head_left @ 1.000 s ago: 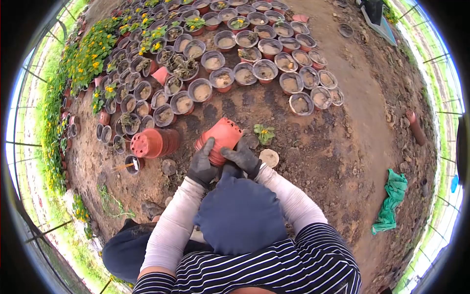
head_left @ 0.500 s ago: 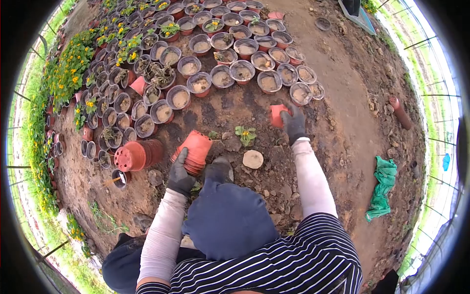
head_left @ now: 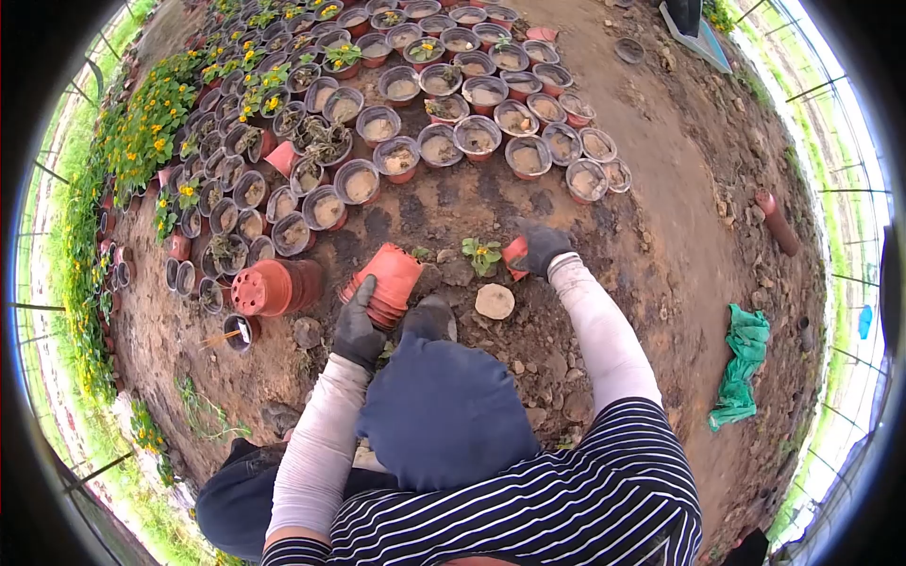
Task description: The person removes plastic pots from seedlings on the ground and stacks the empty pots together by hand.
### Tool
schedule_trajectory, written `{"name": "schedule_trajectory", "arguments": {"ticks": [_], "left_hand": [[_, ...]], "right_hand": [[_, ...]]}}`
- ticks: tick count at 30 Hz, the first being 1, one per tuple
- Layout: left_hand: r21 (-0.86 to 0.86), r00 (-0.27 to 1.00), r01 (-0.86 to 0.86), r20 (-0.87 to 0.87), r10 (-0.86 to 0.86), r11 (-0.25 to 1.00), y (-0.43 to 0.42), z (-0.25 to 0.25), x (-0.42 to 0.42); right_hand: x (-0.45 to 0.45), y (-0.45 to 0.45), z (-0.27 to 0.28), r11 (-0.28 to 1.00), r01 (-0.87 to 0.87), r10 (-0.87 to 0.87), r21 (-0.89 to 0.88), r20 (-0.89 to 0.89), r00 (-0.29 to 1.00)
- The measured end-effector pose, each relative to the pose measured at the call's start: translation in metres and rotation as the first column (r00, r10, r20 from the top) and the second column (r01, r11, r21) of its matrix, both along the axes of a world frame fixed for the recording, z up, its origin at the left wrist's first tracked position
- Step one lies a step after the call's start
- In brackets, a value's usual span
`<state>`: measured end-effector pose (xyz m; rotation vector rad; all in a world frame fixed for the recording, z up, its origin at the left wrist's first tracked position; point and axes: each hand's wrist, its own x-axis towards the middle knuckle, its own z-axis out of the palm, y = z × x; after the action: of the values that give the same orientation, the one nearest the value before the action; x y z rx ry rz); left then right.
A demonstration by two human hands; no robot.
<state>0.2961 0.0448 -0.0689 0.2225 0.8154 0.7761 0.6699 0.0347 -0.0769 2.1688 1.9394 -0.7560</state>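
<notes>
Red pot [head_left: 514, 258] closer to plant [head_left: 482, 255]

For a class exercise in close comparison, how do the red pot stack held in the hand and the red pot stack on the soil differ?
The held stack is gripped in the gloved left hand, while the ground stack rests on the soil. The ground stack's base faces left in view, whereas the held stack's points to the upper right. Both are nested red pots.
</notes>
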Motion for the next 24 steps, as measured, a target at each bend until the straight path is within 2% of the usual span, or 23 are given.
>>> {"name": "schedule_trajectory", "arguments": {"ticks": [2, 5, 6, 8, 9, 10, 13, 14, 17, 18, 20, 21, 22, 23, 24], "left_hand": [[-0.078, 0.996, -0.041, 0.079, 0.047, 0.996, 0.0, 0.022, 0.007], [-0.097, 0.997, -0.052, 0.048, 0.057, 0.994, 0.0, 0.024, 0.006], [-0.081, 0.998, -0.041, 0.048, 0.045, 0.996, -0.001, 0.018, 0.002], [-0.049, 0.999, -0.018, 0.044, 0.02, 0.999, 0.0, -0.002, -0.005], [-0.037, 0.999, -0.015, 0.034, 0.016, 0.999, 0.001, -0.003, -0.005], [-0.026, 1.0, -0.014, 0.024, 0.015, 1.0, 0.001, -0.005, -0.005], [-0.045, 1.0, 0.0, -0.007, 0.0, 0.999, -0.001, 0.004, 0.001], [-0.05, 1.0, 0.003, -0.017, -0.003, 0.999, 0.002, 0.009, 0.006], [-0.099, 0.999, 0.024, 0.044, -0.02, 0.995, 0.001, 0.002, 0.008], [-0.081, 0.999, 0.035, 0.043, -0.031, 0.996, 0.0, 0.0, 0.009], [-0.035, 0.998, 0.05, 0.044, -0.048, 0.998, 0.003, -0.004, 0.015], [-0.077, 0.995, 0.062, 0.077, -0.056, 0.995, 0.0, -0.006, 0.016], [-0.11, 0.991, 0.078, 0.113, -0.066, 0.991, 0.0, -0.007, 0.02], [-0.131, 0.985, 0.098, 0.153, -0.077, 0.987, 0.005, -0.008, 0.023], [0.038, 0.985, 0.174, 0.012, -0.174, 0.984, 0.005, -0.016, 0.023]], "right_hand": [[-0.002, 0.002, -0.013, 0.995, -0.101, 0.101, -0.01, -0.017, 0.995], [0.0, 0.0, -0.023, 0.994, 0.031, -0.047, -0.106, -0.151, 0.987], [-0.003, -0.008, -0.025, 0.997, 0.052, -0.048, 0.05, -0.079, 0.996], [0.001, -0.021, -0.031, 0.963, 0.244, -0.209, 0.115, -0.253, 0.944], [0.004, -0.025, -0.03, 0.931, 0.34, -0.279, 0.134, -0.341, 0.898], [0.007, -0.027, -0.028, 0.892, 0.438, -0.379, 0.111, -0.344, 0.859], [0.015, -0.05, -0.03, 0.668, 0.668, -0.415, 0.327, -0.58, 0.7], [0.018, -0.053, -0.032, 0.565, 0.78, -0.438, 0.268, -0.705, 0.559], [0.023, -0.057, -0.006, 0.657, 0.474, -0.338, 0.587, -0.333, 0.881], [0.015, -0.054, 0.014, 0.744, 0.367, -0.346, 0.559, -0.148, 0.926], [-0.008, -0.032, 0.044, 0.598, 0.455, -0.257, 0.66, -0.381, 0.888], [-0.025, -0.027, 0.056, 0.527, 0.511, -0.2, 0.679, -0.485, 0.851], [-0.047, -0.017, 0.07, 0.54, 0.687, -0.155, 0.486, -0.745, 0.649], [-0.07, -0.004, 0.079, 0.559, 0.789, -0.107, 0.255, -0.921, 0.374], [-0.088, 0.005, 0.073, 0.59, 0.77, -0.037, 0.242, -0.945, 0.326]]}}
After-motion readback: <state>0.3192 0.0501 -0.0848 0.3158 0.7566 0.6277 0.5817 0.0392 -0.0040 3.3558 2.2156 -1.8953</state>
